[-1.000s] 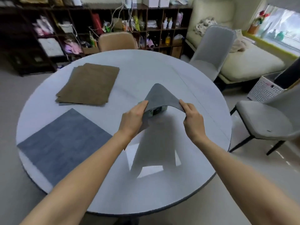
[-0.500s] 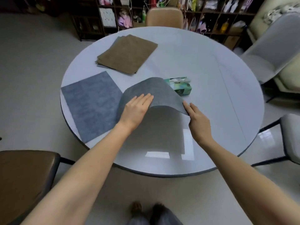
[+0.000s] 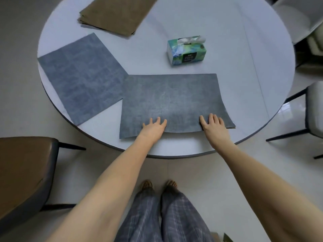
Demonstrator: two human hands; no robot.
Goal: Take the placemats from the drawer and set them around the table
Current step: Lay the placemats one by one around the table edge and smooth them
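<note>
A grey placemat (image 3: 171,100) lies flat on the round white table (image 3: 236,70), close to the near edge. My left hand (image 3: 153,127) rests palm down on its near edge, fingers spread. My right hand (image 3: 212,124) presses flat on the same edge further right. A second grey placemat (image 3: 82,75) lies at the left, its corner touching the first one. A stack of brown placemats (image 3: 113,13) sits at the far left of the table.
A green tissue box (image 3: 187,52) stands just beyond the near placemat. A brown chair (image 3: 22,173) is at the near left, a grey chair (image 3: 314,109) at the right, another pale chair (image 3: 297,16) at the far right. My legs show below.
The grey placemat was held up and bent between both hands; now it lies flat on the table with both palms on its near edge. My view tilted downward.
</note>
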